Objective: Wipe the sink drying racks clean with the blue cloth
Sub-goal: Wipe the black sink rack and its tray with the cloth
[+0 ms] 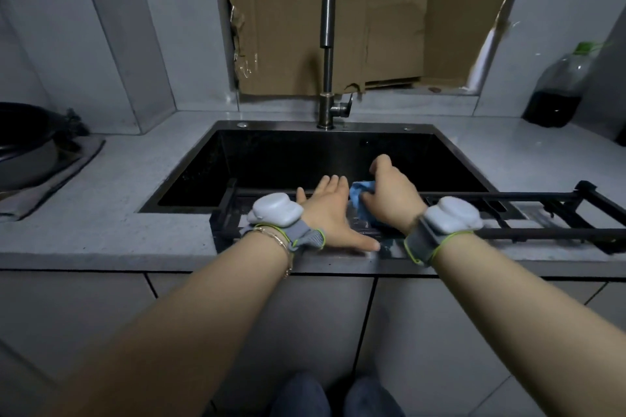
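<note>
Forearms [189, 308] extended; left hand [330, 213] flat on rack [542, 232], right hand [389, 196] gripping cloth [360, 195].

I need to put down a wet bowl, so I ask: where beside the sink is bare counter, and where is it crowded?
Bare countertop lies left, between the sink and the grey mat under the pot, and right, between sink, dark bottle and drying rack. The sink's front edge is crowded: left hand, right hand, blue cloth.

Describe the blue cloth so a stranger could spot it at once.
Find the black sink under the tall faucet. On the dark rack across its near edge, the right hand grips the blue cloth. It is the only bright blue thing there.
</note>
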{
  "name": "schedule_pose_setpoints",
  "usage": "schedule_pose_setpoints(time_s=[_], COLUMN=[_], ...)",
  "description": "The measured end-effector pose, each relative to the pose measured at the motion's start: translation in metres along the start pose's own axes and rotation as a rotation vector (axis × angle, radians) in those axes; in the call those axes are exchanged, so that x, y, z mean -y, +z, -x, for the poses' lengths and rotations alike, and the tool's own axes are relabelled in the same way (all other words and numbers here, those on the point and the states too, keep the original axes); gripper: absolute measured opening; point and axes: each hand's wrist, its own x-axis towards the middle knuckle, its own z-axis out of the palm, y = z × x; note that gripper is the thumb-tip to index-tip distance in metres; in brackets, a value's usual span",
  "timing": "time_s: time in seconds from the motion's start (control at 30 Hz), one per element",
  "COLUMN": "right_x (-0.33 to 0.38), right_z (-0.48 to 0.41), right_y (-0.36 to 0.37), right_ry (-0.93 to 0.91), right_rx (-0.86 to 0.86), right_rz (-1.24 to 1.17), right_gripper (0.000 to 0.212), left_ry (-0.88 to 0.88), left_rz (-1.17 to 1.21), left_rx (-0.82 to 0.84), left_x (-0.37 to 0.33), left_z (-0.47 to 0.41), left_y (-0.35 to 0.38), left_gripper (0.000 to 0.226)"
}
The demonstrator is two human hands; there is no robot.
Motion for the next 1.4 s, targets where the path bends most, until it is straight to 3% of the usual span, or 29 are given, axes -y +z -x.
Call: schedule_pose_setpoints(time_s=[0.13, 0.33, 0.57, 0.7, 0.77, 0.9, 1.03, 1.1, 1.17, 1.23, 1.33, 1.4], right_x=[-0.003, -0.017, -0.017, -0.022, -0.021, -0.018, -0.024, -0.028, -0.029, -0.023, -0.006, 0.008], right_z=[0.008, 0.018, 0.001, 0.009, 0.008, -0.004, -0.008, -0.013, -0.020, -0.024, -0.018, -0.013], right_y=[0.006, -0.026, 0.003, -0.022, -0.024, -0.002, -0.002, -0.020, -0.044, -0.059, -0.055, -0.039], right_ry=[-0.034, -0.033, 0.008, -0.092, -0.122, -0.030, 0.004, 0.113, 0.247, 0.288, 0.212, 0.140], right_rx=[-0.005, 0.225, -0.032, 0.215, 0.247, 0.040, -0.059, -0.245, -0.414, -0.463, -0.267, -0.110], right_rz=[0.045, 0.005, -0.031, -0.026, 0.033, 0.008, -0.070, -0.296, -0.685, -0.939, -0.913, -0.736], right_gripper=[0.024, 0.010, 0.018, 0.012, 0.011, 0.019, 0.020, 0.014, 0.021, 0.025, 0.022, 0.022], left_ry=[-0.019, -0.034, -0.019, -0.032, -0.028, -0.015, -0.011, 0.009, 0.009, -0.014, -0.075, -0.100], left_rz=[-0.036, -0.055, -0.082, -0.081, -0.080, -0.083, -0.060, -0.005, 0.021, -0.009, -0.039, -0.037], left_rx=[-0.050, -0.054, -0.059, -0.065, -0.061, -0.077, -0.067, -0.014, 0.012, 0.011, 0.066, 0.085], left_x=[-0.005, -0.008, -0.007, -0.008, -0.008, -0.007, -0.004, -0.001, 0.005, 0.015, 0.025, 0.029], left_z=[-0.007, -0.006, -0.006, -0.008, -0.008, -0.008, -0.007, -0.003, 0.002, 0.005, 0.009, 0.011], left_y=[0.013, 0.012, 0.011, 0.013, 0.013, 0.014, 0.013, 0.008, -0.002, -0.014, -0.021, -0.016], left_gripper=[0.125, 0.122, 0.121, 0.122, 0.122, 0.122, 0.123, 0.125, 0.128, 0.130, 0.128, 0.124])
